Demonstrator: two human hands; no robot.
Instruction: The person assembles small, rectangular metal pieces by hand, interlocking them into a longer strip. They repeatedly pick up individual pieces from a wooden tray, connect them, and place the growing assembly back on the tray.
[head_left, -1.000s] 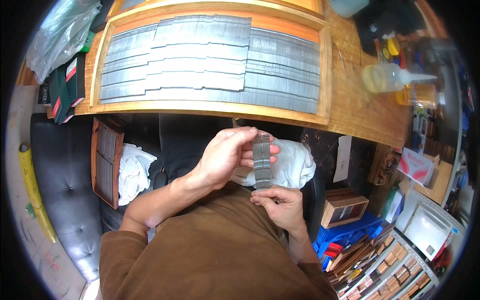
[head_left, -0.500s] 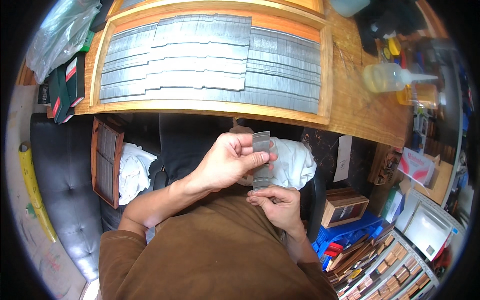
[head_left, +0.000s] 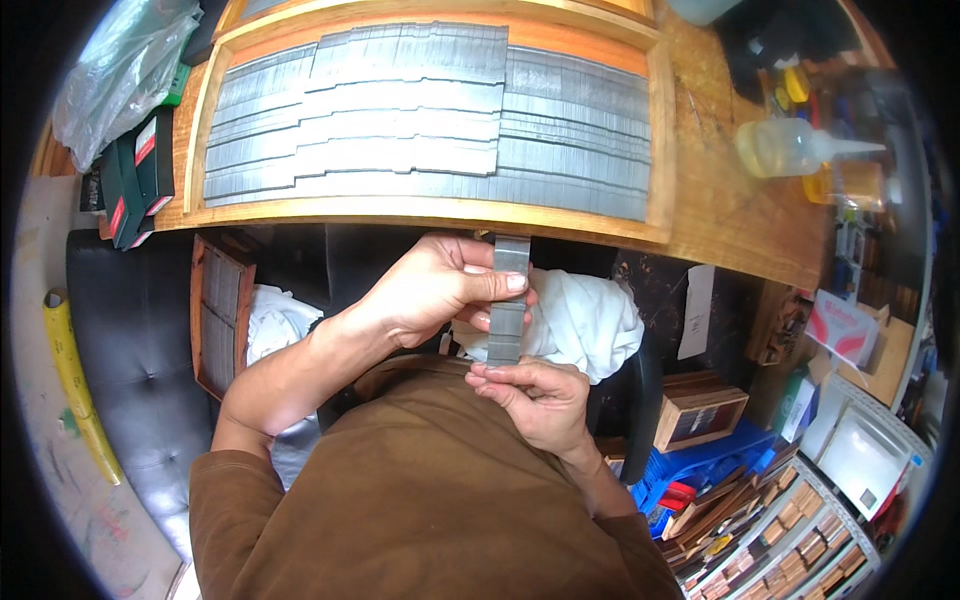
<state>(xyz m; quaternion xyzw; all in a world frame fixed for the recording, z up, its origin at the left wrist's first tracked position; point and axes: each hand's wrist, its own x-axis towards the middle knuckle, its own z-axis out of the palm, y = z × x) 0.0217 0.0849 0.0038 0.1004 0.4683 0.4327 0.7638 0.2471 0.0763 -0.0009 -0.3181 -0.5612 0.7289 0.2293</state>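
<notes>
Pinching the lower end of a gray strip we have the right hand, its thumb and forefinger pressed together just in front of the brown shirt. Up along the strip comes the left hand, thumb laid flat across the near face, the other fingers tucked behind with their tips peeping past the right edge; that grip is closed on the strip, with no gap at the thumb. And look at the line of it: narrow, marked with crosswise lines, long axis running away from the body toward the desk, top end leaning a touch to the right. That top end appears right at the desk's front edge; whether it touches, I cannot tell. Behind the hands and to the right, a crumpled white cloth. Off to the left, a reddish wooden frame filled with gray pieces stands tilted on a black padded seat. Farther out on the desk, a big wooden tray carries rows of gray slats, some layered on top of others, and to its right lies a squeeze bottle, nozzle pointing right.
</notes>
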